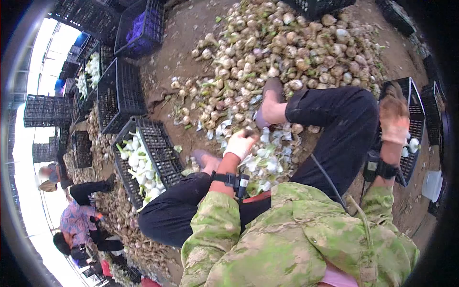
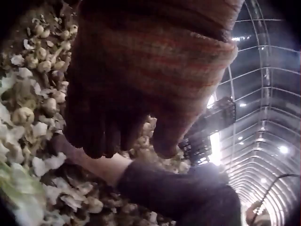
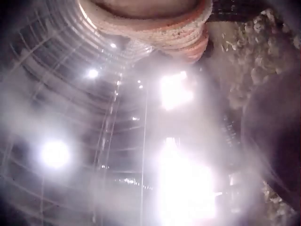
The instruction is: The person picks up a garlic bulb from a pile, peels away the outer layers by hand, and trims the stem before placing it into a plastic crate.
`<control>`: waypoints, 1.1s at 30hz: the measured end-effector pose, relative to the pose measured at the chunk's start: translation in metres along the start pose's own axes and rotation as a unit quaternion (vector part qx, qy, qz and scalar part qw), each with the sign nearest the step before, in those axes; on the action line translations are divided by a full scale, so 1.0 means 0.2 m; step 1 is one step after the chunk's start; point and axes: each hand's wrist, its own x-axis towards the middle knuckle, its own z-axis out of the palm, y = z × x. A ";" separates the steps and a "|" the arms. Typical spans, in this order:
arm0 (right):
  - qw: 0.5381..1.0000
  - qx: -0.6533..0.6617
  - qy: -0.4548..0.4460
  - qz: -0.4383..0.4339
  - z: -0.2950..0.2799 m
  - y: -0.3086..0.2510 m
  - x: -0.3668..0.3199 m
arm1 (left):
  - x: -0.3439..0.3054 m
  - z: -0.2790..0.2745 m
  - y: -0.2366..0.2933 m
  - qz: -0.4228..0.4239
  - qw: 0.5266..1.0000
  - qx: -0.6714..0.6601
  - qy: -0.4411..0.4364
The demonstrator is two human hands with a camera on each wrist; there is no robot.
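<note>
My left hand (image 1: pixel 240 144), in a pale glove with darkened fingertips, is above white peels and leaves (image 1: pixel 263 162) between the legs. In the left wrist view the gloved hand (image 2: pixel 136 89) hangs with its fingers downward and the thumb apart; nothing shows between them. At the right, my gloved right hand (image 1: pixel 395 122) is over the near side of a black crate (image 1: pixel 417 103), close to a few white bulbs (image 1: pixel 413 145). Its fingers are blurred, and whether they hold anything cannot be seen. Only part of that glove (image 3: pixel 183 40) enters the right wrist view.
A large heap of untrimmed bulbs (image 1: pixel 296 43) lies ahead, around the feet. By the left knee a black crate (image 1: pixel 165 155) contains white trimmed bulbs (image 1: pixel 142 165). More crates (image 1: pixel 119 95) stand at the left, where a person in a patterned shirt (image 1: pixel 79 221) is beside another heap.
</note>
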 end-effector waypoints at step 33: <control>0.880 -0.373 -0.244 0.165 1.34 0.96 -0.08 | -0.23 -0.32 0.43 0.187 0.929 -0.267 0.178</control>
